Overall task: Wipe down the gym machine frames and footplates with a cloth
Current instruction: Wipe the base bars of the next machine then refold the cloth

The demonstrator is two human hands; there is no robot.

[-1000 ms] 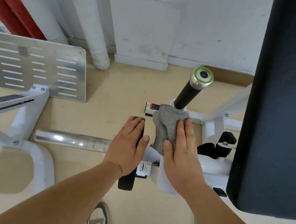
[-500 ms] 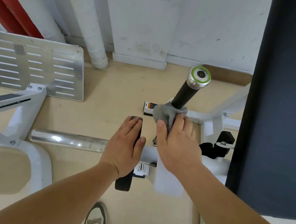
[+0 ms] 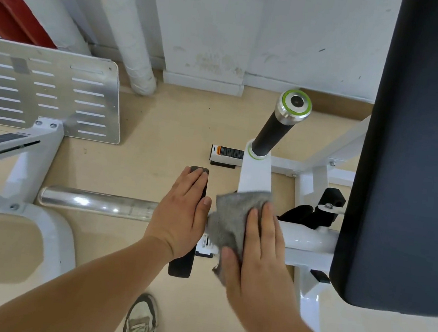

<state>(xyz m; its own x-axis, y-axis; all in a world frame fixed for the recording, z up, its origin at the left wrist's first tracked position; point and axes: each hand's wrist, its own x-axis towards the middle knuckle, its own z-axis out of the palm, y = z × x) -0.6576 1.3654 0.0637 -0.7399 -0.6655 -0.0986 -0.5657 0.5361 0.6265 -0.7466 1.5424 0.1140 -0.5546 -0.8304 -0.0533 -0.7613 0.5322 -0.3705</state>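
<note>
I have the right hand spread flat over the crumpled grey cloth. Its grip is wide, with the fingers laid straight and pressing rather than curled round the fabric, and the thumb sits against the cloth's lower edge. Half a second ago the cloth was bunched at the foot of the black rubber handle with the silver, green-ringed cap. It has since come down the white painted upright bracket, which now shows bare, and sits where that bracket meets the white horizontal frame tube. I read that as the downstroke of a wiping pass, so the bracket looks covered and the tube under the black upholstered pad is probably next. The left hand has barely shifted. It lies open-palmed with straight fingers on the narrow black flat bar, holding nothing and steadying me. The chrome round bar and the slotted aluminium footplate to the left are well apart from the cloth, and I judge most of the job is still ahead. A grey trainer stands on the beige floor below the arms.
</note>
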